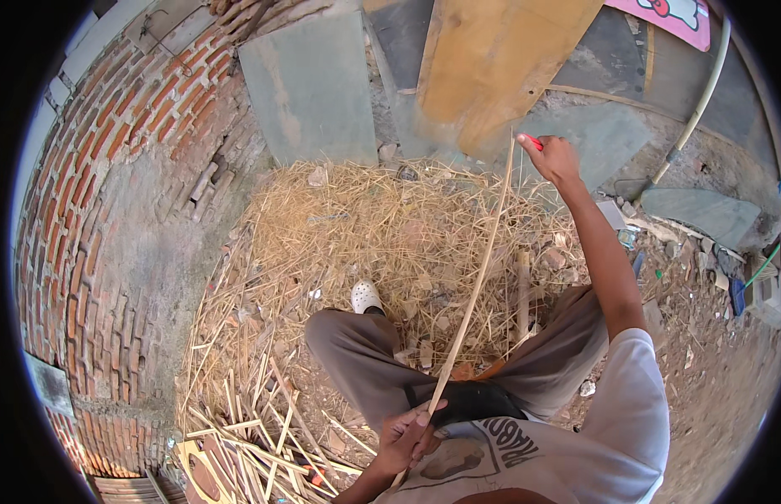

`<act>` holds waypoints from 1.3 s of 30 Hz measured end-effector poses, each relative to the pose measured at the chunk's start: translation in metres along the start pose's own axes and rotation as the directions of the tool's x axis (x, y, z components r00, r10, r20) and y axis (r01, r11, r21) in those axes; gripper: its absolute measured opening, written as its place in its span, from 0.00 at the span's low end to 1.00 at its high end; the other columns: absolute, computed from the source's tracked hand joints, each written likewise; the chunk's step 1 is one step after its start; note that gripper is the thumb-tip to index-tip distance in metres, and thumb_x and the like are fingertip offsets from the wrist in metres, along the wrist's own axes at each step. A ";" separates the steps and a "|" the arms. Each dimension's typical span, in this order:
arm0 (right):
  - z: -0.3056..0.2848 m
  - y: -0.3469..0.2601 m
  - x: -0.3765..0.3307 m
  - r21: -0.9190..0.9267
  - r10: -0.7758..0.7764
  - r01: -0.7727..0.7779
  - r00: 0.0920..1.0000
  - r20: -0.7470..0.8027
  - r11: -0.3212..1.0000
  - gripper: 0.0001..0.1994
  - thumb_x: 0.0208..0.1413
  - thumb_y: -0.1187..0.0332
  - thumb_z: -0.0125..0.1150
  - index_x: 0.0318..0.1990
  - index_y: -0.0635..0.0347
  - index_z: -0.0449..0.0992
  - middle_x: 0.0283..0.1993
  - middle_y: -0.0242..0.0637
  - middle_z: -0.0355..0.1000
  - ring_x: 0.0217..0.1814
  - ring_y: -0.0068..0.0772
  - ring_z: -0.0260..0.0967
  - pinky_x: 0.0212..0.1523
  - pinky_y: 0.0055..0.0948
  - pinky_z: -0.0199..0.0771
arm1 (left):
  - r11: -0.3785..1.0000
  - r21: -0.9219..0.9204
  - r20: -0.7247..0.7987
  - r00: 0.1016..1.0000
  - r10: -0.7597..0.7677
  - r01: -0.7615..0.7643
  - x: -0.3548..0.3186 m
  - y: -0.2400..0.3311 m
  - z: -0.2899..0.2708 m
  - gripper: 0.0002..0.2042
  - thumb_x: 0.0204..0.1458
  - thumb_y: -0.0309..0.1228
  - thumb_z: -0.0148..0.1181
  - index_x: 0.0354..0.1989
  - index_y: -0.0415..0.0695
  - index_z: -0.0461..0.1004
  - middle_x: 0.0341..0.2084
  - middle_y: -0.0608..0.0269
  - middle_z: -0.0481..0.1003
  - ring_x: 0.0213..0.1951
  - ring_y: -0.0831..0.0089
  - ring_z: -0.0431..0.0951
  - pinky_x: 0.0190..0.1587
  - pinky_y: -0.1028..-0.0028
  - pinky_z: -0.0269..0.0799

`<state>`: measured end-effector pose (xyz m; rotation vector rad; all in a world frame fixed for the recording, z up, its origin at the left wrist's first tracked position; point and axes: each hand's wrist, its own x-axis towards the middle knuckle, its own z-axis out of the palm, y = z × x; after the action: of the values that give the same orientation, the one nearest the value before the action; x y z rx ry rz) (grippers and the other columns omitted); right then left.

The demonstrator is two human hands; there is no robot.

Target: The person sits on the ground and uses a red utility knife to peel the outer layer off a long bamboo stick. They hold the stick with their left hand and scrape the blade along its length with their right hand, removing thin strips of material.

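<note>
A long, pale strip, which looks like split bamboo, runs slantwise from my lap to the far side. Near its lower end, my left hand is closed around it in front of my shirt. My right arm reaches far forward. At its end, my right hand is closed on a small red-handled tool, beside the strip's far tip. The tool's working end is too small to make out, and I cannot tell whether it touches the strip.
Many cut strips lie piled at lower left, beside my leg. Shavings cover the ground ahead. A brick wall stands at left; grey boards and a tan board lean at the back. A pale pipe rises at right.
</note>
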<state>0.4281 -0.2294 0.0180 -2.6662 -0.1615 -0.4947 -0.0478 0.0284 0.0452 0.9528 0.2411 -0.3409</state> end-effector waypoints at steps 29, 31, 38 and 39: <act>-0.011 -0.122 -0.164 0.316 -0.713 0.682 0.701 -0.024 0.659 0.34 0.37 0.29 0.63 0.13 0.55 0.71 0.09 0.35 0.62 0.13 0.41 0.66 0.18 0.37 0.65 | 0.965 0.168 -0.246 0.940 0.239 -0.201 0.061 0.015 0.008 0.17 0.67 0.30 0.42 0.60 0.35 0.67 0.08 0.71 0.57 0.09 0.84 0.51 0.16 0.81 0.50; 0.000 -0.113 -0.150 0.260 -0.680 0.673 0.729 -0.075 0.693 0.35 0.40 0.28 0.61 0.13 0.56 0.71 0.10 0.36 0.63 0.13 0.42 0.66 0.19 0.38 0.66 | 0.953 0.197 -0.220 0.937 0.273 -0.232 0.065 0.014 0.006 0.17 0.67 0.30 0.42 0.60 0.35 0.67 0.08 0.71 0.57 0.09 0.85 0.52 0.16 0.81 0.51; 0.005 -0.094 -0.120 0.164 -0.409 0.388 0.905 0.116 0.907 0.38 0.45 0.24 0.49 0.18 0.55 0.77 0.12 0.39 0.67 0.14 0.44 0.68 0.18 0.40 0.66 | 0.962 0.189 -0.166 0.960 0.227 -0.195 0.062 0.011 0.008 0.17 0.67 0.29 0.42 0.61 0.35 0.66 0.09 0.71 0.57 0.10 0.85 0.52 0.16 0.80 0.50; 0.004 -0.101 -0.137 0.183 -0.464 0.438 0.874 0.143 0.880 0.38 0.45 0.24 0.49 0.18 0.55 0.77 0.12 0.39 0.67 0.14 0.43 0.69 0.19 0.40 0.67 | 0.967 0.175 -0.173 0.961 0.217 -0.187 0.058 0.012 0.007 0.17 0.67 0.29 0.42 0.61 0.35 0.66 0.09 0.71 0.57 0.11 0.85 0.52 0.16 0.80 0.50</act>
<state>0.2835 -0.1412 0.0032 -2.5178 -0.8615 -0.3553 0.0107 0.0192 0.0378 1.1579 0.2917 -0.0797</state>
